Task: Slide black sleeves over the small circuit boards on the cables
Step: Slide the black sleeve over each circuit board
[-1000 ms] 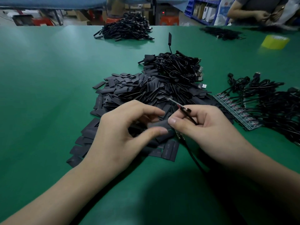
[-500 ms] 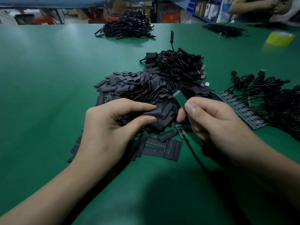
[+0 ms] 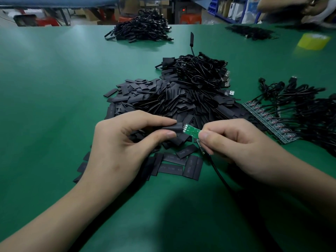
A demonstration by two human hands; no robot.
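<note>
Head view: left hand (image 3: 127, 142) pinches a black sleeve (image 3: 174, 129) between thumb and forefinger; right hand (image 3: 236, 142) pinches the green circuit board (image 3: 190, 131) at its right end.
Relation: the sleeve's mouth lies just left of the board's free end, nearly touching.
Axes: both long axes run left to right, almost in line.
Room: the sleeve pile (image 3: 172, 102) is close behind, with bare counter (image 3: 54, 88) in front.

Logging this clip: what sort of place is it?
Probably a small electronics assembly workshop. The green worktable holds a heap of black sleeves, bundles of cables and a row of circuit boards wired to more leads; a second person works at the far side, with storage shelves behind.
</note>
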